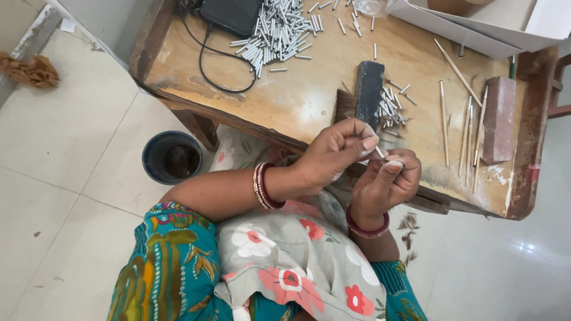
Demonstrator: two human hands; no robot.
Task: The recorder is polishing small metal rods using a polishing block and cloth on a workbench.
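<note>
Two hands (363, 166) on one metal tube (379, 152)

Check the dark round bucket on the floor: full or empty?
Nearly empty. The bucket stands upright beside the table leg, its inner wall bare, with only a small brownish clump at the bottom.

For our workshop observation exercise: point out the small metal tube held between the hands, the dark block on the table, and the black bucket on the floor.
small metal tube (379, 152), head view, its exposed middle.
dark block (369, 89), head view, its top face.
black bucket (156, 152), head view, its left rim.
</note>
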